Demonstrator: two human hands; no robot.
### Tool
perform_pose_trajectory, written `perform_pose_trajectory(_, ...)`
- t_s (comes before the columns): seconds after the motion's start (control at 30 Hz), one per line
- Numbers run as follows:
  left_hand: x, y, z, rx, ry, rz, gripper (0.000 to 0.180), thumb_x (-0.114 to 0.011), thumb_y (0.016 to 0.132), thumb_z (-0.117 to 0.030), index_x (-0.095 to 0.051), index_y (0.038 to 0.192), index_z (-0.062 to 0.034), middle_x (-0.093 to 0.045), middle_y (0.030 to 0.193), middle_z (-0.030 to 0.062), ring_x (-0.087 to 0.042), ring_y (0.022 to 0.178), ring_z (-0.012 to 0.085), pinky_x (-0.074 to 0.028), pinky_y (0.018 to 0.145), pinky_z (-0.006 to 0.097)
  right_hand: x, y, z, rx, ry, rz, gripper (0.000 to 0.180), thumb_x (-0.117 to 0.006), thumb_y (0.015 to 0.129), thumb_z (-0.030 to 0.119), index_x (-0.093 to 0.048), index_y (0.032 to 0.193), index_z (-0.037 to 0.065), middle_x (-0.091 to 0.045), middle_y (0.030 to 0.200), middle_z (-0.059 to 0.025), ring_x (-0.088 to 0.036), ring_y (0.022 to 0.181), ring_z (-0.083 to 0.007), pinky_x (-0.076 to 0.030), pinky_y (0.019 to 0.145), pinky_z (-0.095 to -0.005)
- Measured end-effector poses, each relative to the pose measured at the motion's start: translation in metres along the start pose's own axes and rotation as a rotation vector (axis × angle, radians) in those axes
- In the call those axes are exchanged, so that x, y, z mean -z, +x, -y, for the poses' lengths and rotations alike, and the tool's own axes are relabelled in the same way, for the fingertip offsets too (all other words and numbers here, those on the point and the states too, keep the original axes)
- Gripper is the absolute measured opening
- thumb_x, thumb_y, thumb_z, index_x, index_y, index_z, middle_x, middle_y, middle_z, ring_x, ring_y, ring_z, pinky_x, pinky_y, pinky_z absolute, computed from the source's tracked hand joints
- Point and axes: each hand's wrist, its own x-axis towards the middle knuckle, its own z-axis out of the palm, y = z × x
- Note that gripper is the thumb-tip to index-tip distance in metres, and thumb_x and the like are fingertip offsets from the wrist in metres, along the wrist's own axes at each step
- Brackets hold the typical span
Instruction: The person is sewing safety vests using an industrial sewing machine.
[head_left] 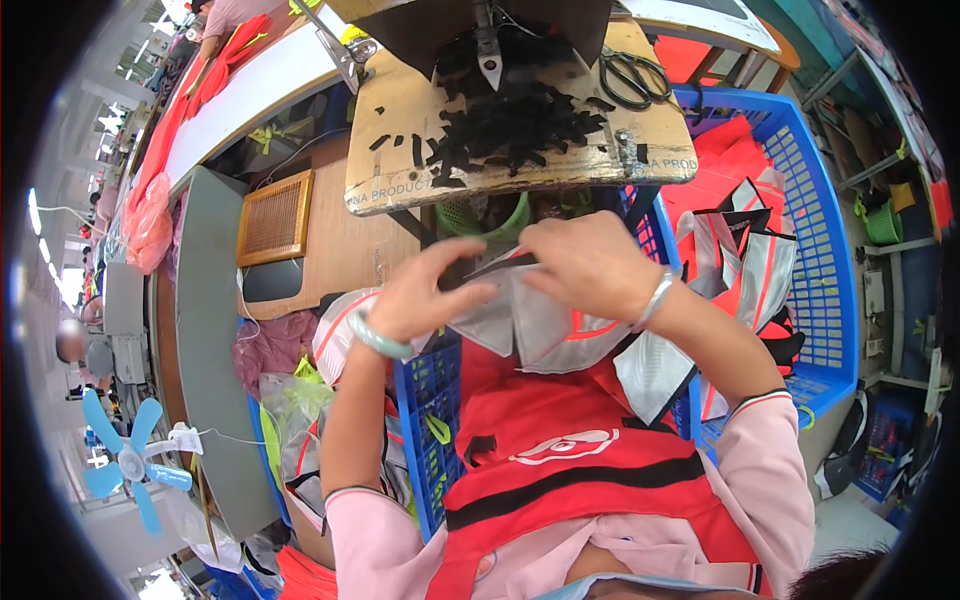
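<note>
My right hand pinches the black-edged top of a grey fabric piece with bright orange-red trim. The piece hangs over the lap of my red apron. Beside its left end is my left hand, thumb and fingers apart around the end of the black edging; I see no firm grip there. Just beyond both hands stands a small wooden work board, strewn with black fabric scraps. Above the scraps a pointed metal machine part comes down. Black-handled scissors lie at the board's right.
To the right, a big blue plastic crate holds red and grey trimmed pieces. Another blue crate is by my left side, near bagged pieces. A green basket sits under the board. A blue fan is at far left.
</note>
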Motion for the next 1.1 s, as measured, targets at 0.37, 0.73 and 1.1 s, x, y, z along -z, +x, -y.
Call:
perform_pose_trajectory(0.37,-0.008,-0.018,-0.063,-0.141,-0.063,-0.305,0.025,-0.074,0.083,-0.010,-0.070,0.104,0.0015,-0.071,0.098,0.0149,-0.069,0.087,0.0227,-0.052,0.080,0.031,0.065,-0.044,-0.010,-0.181,0.438,-0.084,0.028,-0.069,0.078,0.025,-0.068,0.096,0.003,-0.067,0.081,-0.0168,-0.065,0.075,-0.0350,-0.049,0.067,-0.0408)
perform_pose_trajectory(0.73,0.067,0.072,-0.062,0.007,0.217,-0.109,0.038,-0.070,0.086,-0.028,-0.068,0.103,0.0055,-0.071,0.088,0.0125,-0.065,0.083,0.0198,-0.050,0.081,0.032,0.049,0.026,-0.063,-0.321,0.547,-0.118,0.036,-0.072,0.081,0.035,-0.069,0.095,0.001,-0.067,0.077,-0.0113,-0.063,0.071,-0.0199,-0.049,0.068,-0.0332)
perform_pose_trajectory(1.1,0.102,0.129,-0.023,0.202,0.027,0.029,0.035,-0.069,0.091,-0.027,-0.069,0.109,0.0030,-0.070,0.093,0.0009,-0.060,0.084,0.0068,-0.048,0.080,0.023,0.049,0.082,-0.101,-0.318,0.659,-0.023,0.043,-0.072,0.084,0.037,-0.068,0.099,-0.003,-0.067,0.084,-0.0051,-0.059,0.077,-0.0115,-0.048,0.070,-0.0286)
